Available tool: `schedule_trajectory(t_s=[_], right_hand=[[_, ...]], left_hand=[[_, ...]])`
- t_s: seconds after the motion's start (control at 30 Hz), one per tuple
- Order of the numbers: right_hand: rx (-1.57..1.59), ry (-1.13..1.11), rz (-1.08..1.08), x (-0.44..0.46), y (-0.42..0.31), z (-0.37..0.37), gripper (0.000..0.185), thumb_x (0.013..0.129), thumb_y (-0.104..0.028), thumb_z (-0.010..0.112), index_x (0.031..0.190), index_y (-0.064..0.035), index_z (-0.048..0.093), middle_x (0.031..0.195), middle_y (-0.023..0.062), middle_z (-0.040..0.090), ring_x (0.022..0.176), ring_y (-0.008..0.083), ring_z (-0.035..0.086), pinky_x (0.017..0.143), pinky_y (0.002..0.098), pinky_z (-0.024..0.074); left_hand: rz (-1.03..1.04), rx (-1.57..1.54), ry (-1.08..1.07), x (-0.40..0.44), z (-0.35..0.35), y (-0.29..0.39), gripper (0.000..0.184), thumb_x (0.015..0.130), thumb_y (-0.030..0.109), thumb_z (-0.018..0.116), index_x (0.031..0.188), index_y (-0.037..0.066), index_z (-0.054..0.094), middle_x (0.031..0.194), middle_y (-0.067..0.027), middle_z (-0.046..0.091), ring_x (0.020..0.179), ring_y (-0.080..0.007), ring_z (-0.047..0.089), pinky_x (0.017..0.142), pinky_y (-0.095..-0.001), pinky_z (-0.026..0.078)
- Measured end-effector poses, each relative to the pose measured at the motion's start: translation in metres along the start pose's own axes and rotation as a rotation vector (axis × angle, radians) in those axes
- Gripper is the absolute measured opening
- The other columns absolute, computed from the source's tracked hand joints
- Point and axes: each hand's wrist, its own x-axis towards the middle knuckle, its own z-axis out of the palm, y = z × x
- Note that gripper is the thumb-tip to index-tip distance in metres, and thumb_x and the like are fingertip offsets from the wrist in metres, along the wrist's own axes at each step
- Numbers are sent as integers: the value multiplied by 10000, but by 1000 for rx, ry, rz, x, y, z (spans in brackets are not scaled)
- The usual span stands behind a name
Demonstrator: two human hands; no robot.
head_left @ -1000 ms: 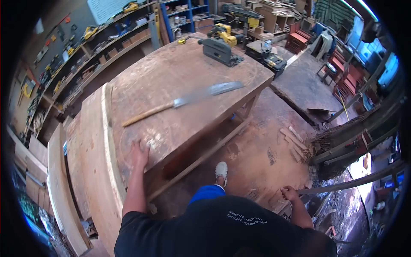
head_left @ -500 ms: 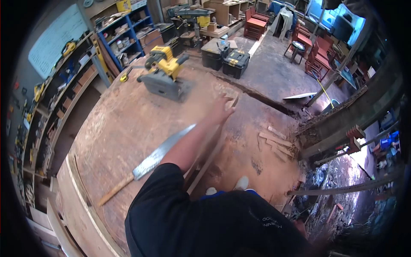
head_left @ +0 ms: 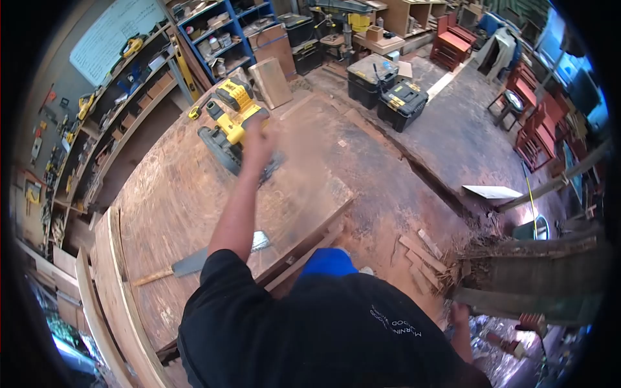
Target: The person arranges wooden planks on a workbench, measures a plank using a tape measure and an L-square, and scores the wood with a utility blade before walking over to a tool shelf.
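My left hand (head_left: 259, 141) reaches across the wooden workbench (head_left: 174, 194) to the right side of a yellow and black circular saw (head_left: 229, 123). The hand is blurred, and whether its fingers touch or grip the saw cannot be made out. Under my left forearm lies a long flat metal blade (head_left: 192, 262) with a wooden handle (head_left: 153, 277), partly hidden by the arm. Low on the right, beside my body, hangs my right hand (head_left: 460, 315); its fingers are not clear.
A yellow tape measure (head_left: 194, 113) rests at the bench's far left edge. Black toolboxes (head_left: 402, 103) stand on the floor beyond the bench. Wood offcuts (head_left: 420, 262) lie on the floor to the right, near a thick timber beam (head_left: 530, 278). Loaded shelves (head_left: 97, 145) line the left wall.
My left hand has gone from the near part of the bench, past its right edge, to beside the circular saw. The view has shifted toward the bench's far end.
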Motion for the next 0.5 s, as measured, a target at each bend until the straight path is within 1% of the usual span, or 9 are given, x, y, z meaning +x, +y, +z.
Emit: schedule_trajectory(t_s=[0.03, 0.07, 0.1, 0.13, 0.17, 0.3, 0.37, 0.43, 0.5], right_hand=[[191, 36, 61, 41, -22, -20, 348, 862, -377, 641, 786, -50, 551, 629, 30, 536, 506, 133, 515, 441, 306, 420], [91, 260, -226, 116, -2, -27, 325, 882, -355, 621, 814, -46, 545, 629, 30, 536, 511, 125, 509, 434, 297, 405], [178, 117, -84, 118, -74, -50, 306, 879, -280, 628, 945, 16, 591, 775, 86, 624, 668, 138, 559, 595, 293, 465], [127, 158, -122, 138, -118, -57, 307, 878, -267, 633, 977, 20, 591, 789, 87, 627, 690, 140, 562, 620, 295, 470], [75, 204, -157, 156, -149, -65, 313, 876, -254, 639, 1010, 25, 590, 803, 88, 630, 712, 142, 565, 645, 297, 474], [19, 171, -309, 207, -227, -69, 332, 871, -253, 647, 1055, 19, 595, 828, 87, 638, 727, 139, 568, 653, 288, 473], [-21, 150, -295, 220, -246, -77, 337, 870, -256, 651, 1058, 17, 594, 836, 86, 641, 737, 139, 570, 660, 287, 473], [-262, -5, -215, 230, -254, -86, 349, 869, -285, 658, 1045, 12, 605, 824, 86, 639, 710, 146, 574, 637, 289, 472], [-162, -4, -137, 241, -261, -96, 348, 874, -300, 653, 1022, 11, 608, 808, 89, 633, 679, 150, 570, 604, 298, 475]], left_hand=[[-317, -92, 67, 12, -5, -24, 483, 815, 229, 637, 1251, 69, 507, 1183, -179, 574, 1120, -302, 547, 911, -387, 447], [-331, 63, 133, 29, -22, -28, 537, 812, 297, 658, 1269, 73, 486, 1179, -179, 580, 1128, -305, 552, 911, -404, 445], [-286, 247, 272, 47, -26, -78, 575, 815, 337, 669, 1285, 69, 476, 1175, -173, 591, 1101, -312, 568, 909, -404, 446], [-49, 266, 370, 66, -36, -124, 613, 798, 344, 694, 1296, 67, 465, 1131, -158, 611, 1030, -295, 597, 884, -400, 460], [-502, 30, 260, 81, -51, -94, 622, 794, 313, 704, 1295, 35, 462, 1085, -155, 621, 967, -267, 606, 852, -376, 477], [-614, 93, 328, 131, -60, -165, 811, 789, 334, 715, 1399, -31, 325, 1303, -273, 474, 1158, -296, 521, 925, -349, 456], [-742, -16, 346, 140, -63, -229, 806, 785, 294, 716, 1391, -57, 316, 1212, -238, 534, 998, -265, 603, 789, -358, 520], [-890, -90, 273, 149, -61, -173, 706, 799, 223, 687, 1355, -78, 372, 1100, -219, 600, 957, -243, 610, 809, -334, 497], [-879, -113, 304, 145, -70, -217, 613, 830, 163, 644, 1339, -82, 406, 985, -172, 647, 763, -193, 637, 663, -295, 511]])
